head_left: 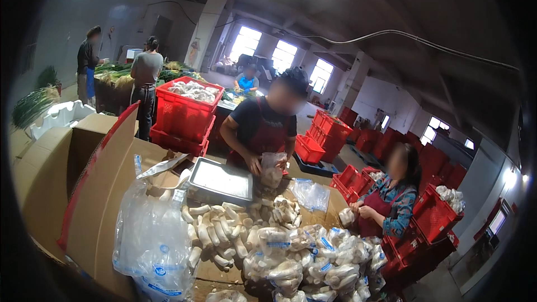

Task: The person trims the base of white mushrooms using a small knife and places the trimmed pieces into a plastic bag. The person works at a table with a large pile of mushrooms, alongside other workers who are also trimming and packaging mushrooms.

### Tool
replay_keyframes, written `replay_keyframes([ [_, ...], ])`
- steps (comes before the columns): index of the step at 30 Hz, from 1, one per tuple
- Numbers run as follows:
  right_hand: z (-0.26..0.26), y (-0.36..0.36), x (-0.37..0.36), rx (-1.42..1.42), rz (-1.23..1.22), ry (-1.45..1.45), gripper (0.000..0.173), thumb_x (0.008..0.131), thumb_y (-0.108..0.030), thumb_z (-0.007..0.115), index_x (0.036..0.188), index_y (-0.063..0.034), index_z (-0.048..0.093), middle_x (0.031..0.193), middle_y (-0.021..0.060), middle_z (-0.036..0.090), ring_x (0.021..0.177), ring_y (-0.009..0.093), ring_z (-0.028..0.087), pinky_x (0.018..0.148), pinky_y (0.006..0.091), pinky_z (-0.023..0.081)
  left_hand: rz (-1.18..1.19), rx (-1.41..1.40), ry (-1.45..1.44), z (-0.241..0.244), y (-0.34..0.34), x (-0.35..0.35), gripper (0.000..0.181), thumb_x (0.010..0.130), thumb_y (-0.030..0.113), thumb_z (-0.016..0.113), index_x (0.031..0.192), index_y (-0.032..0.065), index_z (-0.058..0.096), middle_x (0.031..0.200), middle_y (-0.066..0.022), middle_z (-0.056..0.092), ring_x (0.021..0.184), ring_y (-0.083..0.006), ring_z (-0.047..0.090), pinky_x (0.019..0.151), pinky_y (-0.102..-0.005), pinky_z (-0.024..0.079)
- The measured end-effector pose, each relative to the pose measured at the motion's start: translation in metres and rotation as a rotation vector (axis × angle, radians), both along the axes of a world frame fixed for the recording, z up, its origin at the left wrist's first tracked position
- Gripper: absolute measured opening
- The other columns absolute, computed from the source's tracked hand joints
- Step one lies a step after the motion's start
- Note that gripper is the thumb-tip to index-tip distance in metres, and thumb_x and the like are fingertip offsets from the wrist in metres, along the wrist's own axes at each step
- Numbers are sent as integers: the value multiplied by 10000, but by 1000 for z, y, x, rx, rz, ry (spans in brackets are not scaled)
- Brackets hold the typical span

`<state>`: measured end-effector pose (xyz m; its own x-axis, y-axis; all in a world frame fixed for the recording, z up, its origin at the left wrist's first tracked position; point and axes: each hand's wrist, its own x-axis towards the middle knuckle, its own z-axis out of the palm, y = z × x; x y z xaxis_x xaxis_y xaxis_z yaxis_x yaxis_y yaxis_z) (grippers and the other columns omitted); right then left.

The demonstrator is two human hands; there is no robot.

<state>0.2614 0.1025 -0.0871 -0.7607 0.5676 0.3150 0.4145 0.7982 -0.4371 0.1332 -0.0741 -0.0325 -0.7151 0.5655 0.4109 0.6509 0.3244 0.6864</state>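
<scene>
Neither of my hands is in view. Before me, loose king oyster mushrooms [218, 228] lie heaped on a brown worktable [218, 270]. To their right are piled many clear plastic bags of mushrooms [331, 260], with blue print on them. A large bundle of clear plastic bags [153, 235] stands at the left beside the mushrooms. Behind the heap is a metal scale with a shiny flat top [222, 179]. More empty-looking clear bags [310, 194] lie on the table's far part. One more filled bag [226, 296] shows at the bottom edge.
Across the table a co-worker [262, 134] holds a bag of mushrooms; another co-worker [388, 201] at the right handles a white bundle. Open cardboard boxes [105, 201] stand at the left. Red plastic crates [186, 111] are stacked behind, and more [434, 214] at the right.
</scene>
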Motion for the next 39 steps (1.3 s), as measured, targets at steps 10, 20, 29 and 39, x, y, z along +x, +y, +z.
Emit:
replay_keyframes([
  [10, 4, 2, -1, 105, -45, 158, 231, 833, -190, 587, 1042, -128, 661, 1036, 110, 597, 958, 323, 544, 825, 421, 452, -38, -20, -44, -21, 9, -5, 214, 800, 204, 654, 929, 74, 541, 899, -169, 546, 798, -374, 550, 641, -451, 448],
  [20, -13, 1, 2, 102, -82, 177, 277, 777, -210, 588, 1043, -172, 654, 1072, 75, 583, 964, 307, 538, 827, 428, 444, 46, -93, -261, 30, 8, 2, 228, 826, 248, 611, 921, 41, 611, 805, -201, 599, 749, -374, 586, 664, -455, 470],
  [29, -14, 2, -1, 92, -93, 197, 283, 762, -213, 591, 1036, -199, 659, 1063, 55, 583, 958, 297, 539, 819, 424, 446, 14, -347, -518, 20, 25, -19, 378, 873, 383, 504, 903, 45, 670, 815, -185, 661, 799, -347, 635, 725, -439, 489],
  [39, -3, 3, 1, 95, -93, 180, 296, 763, -187, 579, 1051, -172, 649, 1081, 72, 577, 971, 307, 532, 849, 426, 439, 84, -299, -165, 10, 33, -9, 372, 885, 325, 467, 1140, 96, 614, 1305, -200, 488, 936, -382, 615, 847, -460, 482],
])
